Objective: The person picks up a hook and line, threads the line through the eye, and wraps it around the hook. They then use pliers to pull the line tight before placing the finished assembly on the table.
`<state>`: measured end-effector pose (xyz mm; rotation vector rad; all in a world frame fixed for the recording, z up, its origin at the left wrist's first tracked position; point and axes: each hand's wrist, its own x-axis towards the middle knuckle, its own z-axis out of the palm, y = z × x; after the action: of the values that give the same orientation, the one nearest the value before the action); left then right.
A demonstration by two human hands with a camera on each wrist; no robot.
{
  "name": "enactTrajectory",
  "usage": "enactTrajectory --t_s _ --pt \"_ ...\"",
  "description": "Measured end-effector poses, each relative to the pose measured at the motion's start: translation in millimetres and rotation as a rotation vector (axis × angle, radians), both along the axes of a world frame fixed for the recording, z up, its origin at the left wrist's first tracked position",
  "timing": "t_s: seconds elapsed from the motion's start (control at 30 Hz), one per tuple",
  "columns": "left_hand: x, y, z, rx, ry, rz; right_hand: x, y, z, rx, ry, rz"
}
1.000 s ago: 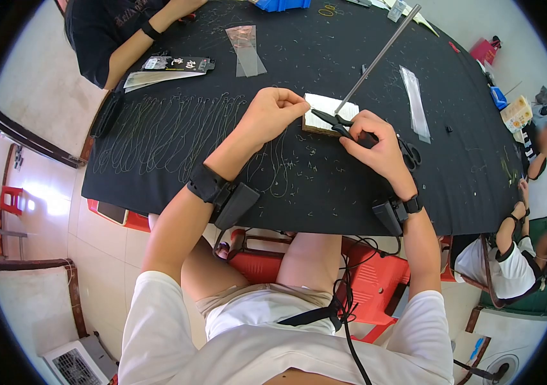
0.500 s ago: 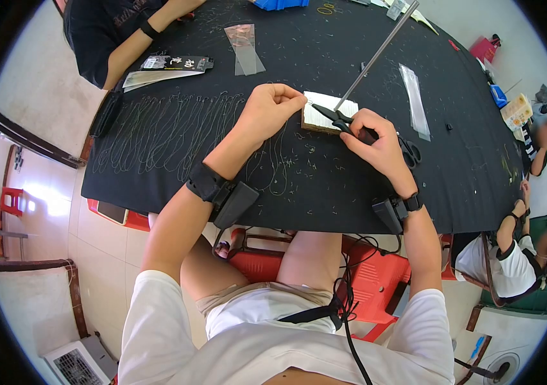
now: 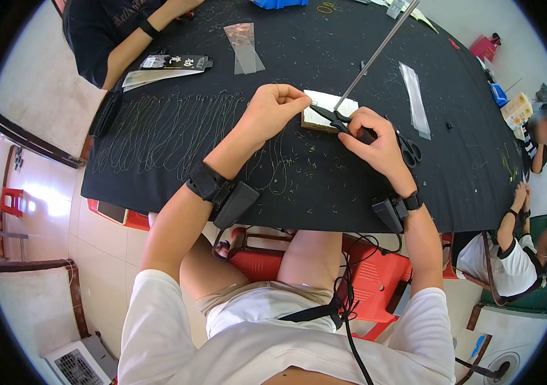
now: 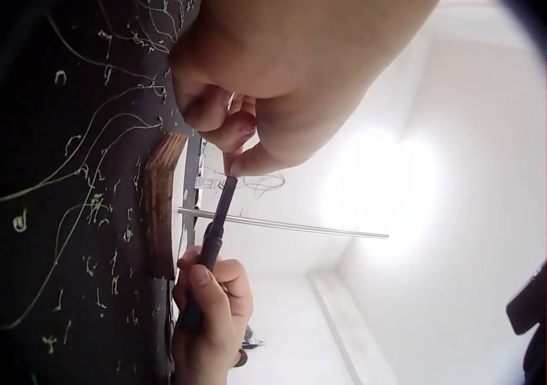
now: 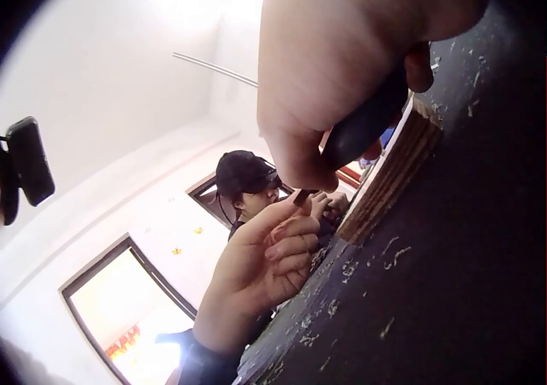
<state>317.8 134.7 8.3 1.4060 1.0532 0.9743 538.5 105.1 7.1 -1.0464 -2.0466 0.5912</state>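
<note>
My left hand (image 3: 273,110) pinches between thumb and forefinger at the left edge of a white-topped wooden block (image 3: 315,127). A thin loop of line (image 4: 267,182) shows beside those fingertips in the left wrist view; what lies inside the pinch is hidden. My right hand (image 3: 376,140) grips black-handled scissors (image 3: 326,111), their blades angled over the block. Their tip meets the left fingertips, and the blades look nearly closed. From the block's top a slim metal rod (image 3: 376,54) rises, tilted to the right.
Rows of thin looped lines (image 3: 164,131) lie left of my hands, with line clippings (image 3: 312,163) scattered nearby. Another pair of scissors (image 3: 409,151) lies beside my right wrist. Clear plastic sleeves (image 3: 414,99) and a black-labelled packet (image 3: 180,62) are farther off. Other people sit around the table.
My left fingertips drew slightly back from the scissors' tip, then came right again to meet it. The scissors shifted up a little and their handles look closer together.
</note>
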Motion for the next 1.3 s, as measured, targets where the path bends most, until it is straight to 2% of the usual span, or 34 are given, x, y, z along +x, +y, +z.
enactTrajectory --t_s 0.17,0.47,0.73,1.3 --pt "0.7 2.7 -3.9 0.014 0.036 0.005 1.7 1.8 -0.4 0.012 0.008 -0.026" --pt "0.2 3.4 -1.9 -0.027 -0.083 0.058 -0.8 -2.2 4.7 -0.059 -0.033 0.004" --pt "0.0 6.3 -7.1 -0.023 -0.072 -0.016 1.4 1.6 1.4 -0.038 -0.004 -0.030" --pt "-0.3 2.1 -0.2 -0.004 0.006 0.047 0.4 1.3 1.8 -0.047 0.006 0.000"
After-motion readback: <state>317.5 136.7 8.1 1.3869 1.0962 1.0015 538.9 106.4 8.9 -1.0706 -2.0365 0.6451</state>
